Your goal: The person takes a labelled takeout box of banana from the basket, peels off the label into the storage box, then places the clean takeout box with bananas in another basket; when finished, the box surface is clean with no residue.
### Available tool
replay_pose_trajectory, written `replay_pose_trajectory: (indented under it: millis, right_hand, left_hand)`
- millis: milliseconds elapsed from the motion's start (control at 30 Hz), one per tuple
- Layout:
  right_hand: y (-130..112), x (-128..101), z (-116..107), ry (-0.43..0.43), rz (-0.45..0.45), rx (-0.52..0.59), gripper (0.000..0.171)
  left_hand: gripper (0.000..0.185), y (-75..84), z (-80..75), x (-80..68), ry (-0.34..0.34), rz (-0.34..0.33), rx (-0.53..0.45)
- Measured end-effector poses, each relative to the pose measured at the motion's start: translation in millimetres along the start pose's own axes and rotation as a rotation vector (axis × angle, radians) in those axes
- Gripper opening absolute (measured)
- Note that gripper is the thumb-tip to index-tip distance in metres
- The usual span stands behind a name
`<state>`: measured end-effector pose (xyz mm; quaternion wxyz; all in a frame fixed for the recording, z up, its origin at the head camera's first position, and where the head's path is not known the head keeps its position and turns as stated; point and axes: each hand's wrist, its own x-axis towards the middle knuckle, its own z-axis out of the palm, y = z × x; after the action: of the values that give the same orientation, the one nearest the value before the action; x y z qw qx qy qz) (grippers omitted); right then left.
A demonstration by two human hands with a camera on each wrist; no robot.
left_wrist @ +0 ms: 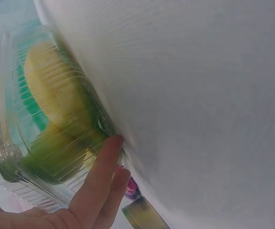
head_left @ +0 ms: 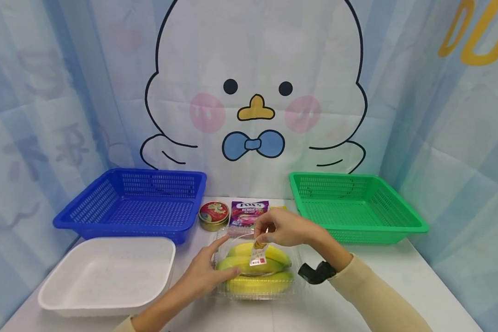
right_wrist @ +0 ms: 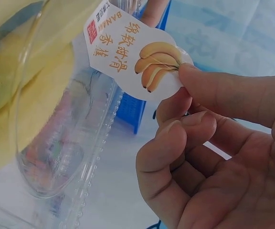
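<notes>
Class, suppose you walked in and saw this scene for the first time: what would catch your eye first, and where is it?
First, the clear plastic box of bananas at the table's near middle, worked by both hands: the right hand pinches its banana label, while the left hand presses straight fingers against the box's side. Next, the blue basket at back left and the green basket at back right, under a big cartoon duck backdrop.

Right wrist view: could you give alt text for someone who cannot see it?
A right hand pinches a white paper banana label between thumb and fingertip. The label is stuck to a clear plastic clamshell box of yellow bananas.
</notes>
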<state>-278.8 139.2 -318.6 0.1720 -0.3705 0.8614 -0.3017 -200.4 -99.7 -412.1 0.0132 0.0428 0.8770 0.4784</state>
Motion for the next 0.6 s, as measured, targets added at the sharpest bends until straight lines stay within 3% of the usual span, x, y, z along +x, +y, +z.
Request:
replay_pose_trajectory:
  millis: [600]
  right_hand:
    - [0.6,-2.4,-0.7,0.008,0.000,-0.004,0.010]
  left_hand:
    - [0.092,-1.6,0.1,0.8,-0.002,0.005,0.005]
